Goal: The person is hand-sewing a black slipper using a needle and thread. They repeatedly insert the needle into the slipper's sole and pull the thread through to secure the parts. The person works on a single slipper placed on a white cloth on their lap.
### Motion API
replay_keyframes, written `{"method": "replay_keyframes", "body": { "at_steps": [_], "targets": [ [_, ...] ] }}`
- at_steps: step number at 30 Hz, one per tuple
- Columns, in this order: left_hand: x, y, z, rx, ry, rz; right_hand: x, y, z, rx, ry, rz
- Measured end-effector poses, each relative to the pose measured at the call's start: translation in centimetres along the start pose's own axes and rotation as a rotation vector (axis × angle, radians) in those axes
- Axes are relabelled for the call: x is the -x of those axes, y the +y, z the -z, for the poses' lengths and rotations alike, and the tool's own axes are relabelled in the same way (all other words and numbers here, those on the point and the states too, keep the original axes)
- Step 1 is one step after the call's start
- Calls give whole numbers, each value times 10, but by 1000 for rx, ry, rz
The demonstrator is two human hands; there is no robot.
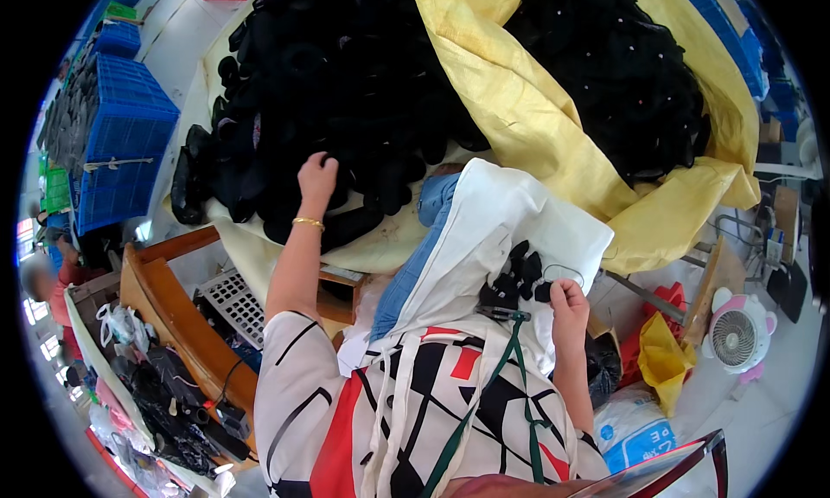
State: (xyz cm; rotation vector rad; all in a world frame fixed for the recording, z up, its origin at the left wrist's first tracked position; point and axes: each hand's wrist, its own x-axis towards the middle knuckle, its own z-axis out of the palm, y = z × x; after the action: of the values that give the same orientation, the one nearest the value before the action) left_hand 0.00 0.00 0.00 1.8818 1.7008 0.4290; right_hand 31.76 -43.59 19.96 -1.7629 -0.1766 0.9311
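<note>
My left hand (pixel 317 180) reaches to the near edge of a big heap of soft black pieces (pixel 346 92). Its fingers are curled together against the dark pieces, and what they grip cannot be made out. Over my lap lies a white cloth (pixel 497 213) with several small black pieces (pixel 519 273) on it. Beside these, my right hand (pixel 568 306) pinches a thin dark thread (pixel 564 267) that bends in a loop. A small dark metal tool, perhaps thread snips (pixel 503 313), hangs from a green cord (pixel 517 334) just below the small pieces.
A yellow woven sheet (pixel 519 92) divides the heap from a second black pile (pixel 614 74). Blue crates (pixel 125 139) stand at far left, near a wooden bench (pixel 186 325). On the right are a white fan (pixel 735 335) and a yellow bag (pixel 664 360). Another person (pixel 69 282) is at the left edge.
</note>
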Motion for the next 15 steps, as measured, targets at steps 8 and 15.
{"method": "replay_keyframes", "body": {
  "at_steps": [8, 15],
  "targets": [
    [129, 155, 114, 1266, -422, 190, 5, -12, 9, -111, -59, 84],
    [267, 130, 97, 1113, -730, 675, 11, -7, 22, -294, 0, 16]
  ]
}}
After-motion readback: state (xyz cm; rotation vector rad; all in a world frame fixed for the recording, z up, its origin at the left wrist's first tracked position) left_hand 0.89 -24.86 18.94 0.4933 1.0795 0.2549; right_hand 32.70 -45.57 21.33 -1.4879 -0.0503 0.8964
